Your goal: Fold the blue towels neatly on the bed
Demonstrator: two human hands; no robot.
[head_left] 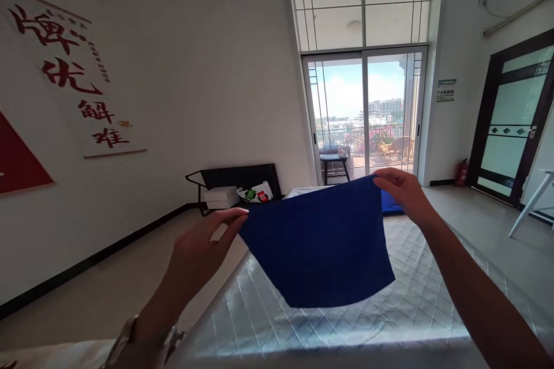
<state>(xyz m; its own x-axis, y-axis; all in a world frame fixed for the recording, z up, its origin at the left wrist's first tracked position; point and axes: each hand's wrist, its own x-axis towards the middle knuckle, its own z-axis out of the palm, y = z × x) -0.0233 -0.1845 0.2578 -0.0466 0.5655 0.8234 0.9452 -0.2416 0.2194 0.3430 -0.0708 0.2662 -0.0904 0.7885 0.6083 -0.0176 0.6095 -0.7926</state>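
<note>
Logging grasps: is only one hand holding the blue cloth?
No, the left hand and right hand each pinch an upper corner of the blue cloth.

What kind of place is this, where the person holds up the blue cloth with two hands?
An indoor room, perhaps in a home or a shared building: it has a sliding glass door, a hanging scroll and a red fire extinguisher by a dark-framed door.

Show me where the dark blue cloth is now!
In the head view, the dark blue cloth hangs right of the middle, held up between the left hand and right hand, above the quilted cover.
</note>
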